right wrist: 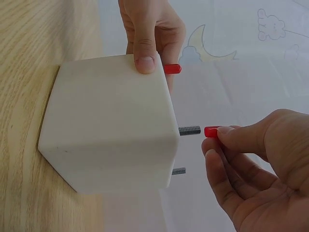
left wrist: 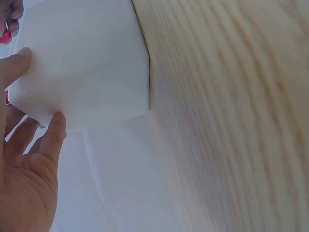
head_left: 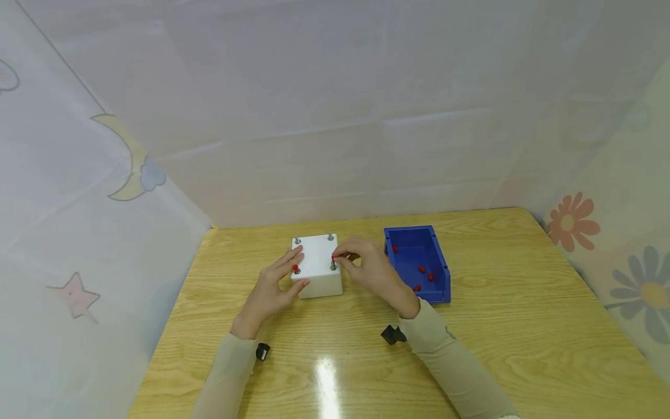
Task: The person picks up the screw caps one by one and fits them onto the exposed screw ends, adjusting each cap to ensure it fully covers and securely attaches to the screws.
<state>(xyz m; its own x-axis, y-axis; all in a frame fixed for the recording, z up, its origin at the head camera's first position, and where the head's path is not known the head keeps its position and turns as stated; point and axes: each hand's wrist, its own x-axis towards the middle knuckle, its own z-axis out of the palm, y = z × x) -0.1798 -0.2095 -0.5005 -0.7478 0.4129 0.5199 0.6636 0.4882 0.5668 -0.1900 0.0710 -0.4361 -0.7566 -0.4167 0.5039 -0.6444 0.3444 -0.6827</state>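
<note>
A white block with threaded metal studs standing from its top sits on the wooden table. My left hand holds it at the left, thumb on the front face and fingers along the side and top edge. A red cap covers the near-left stud, beside the left thumb. With thumb and index finger, my right hand pinches another red cap. That cap is lined up with the bare near-right stud, a small gap between them in the right wrist view. Both far studs are bare.
Right of the block stands a blue bin with several loose red caps inside. The wooden table extends to the right and front. Printed cloth hangs behind and at both sides.
</note>
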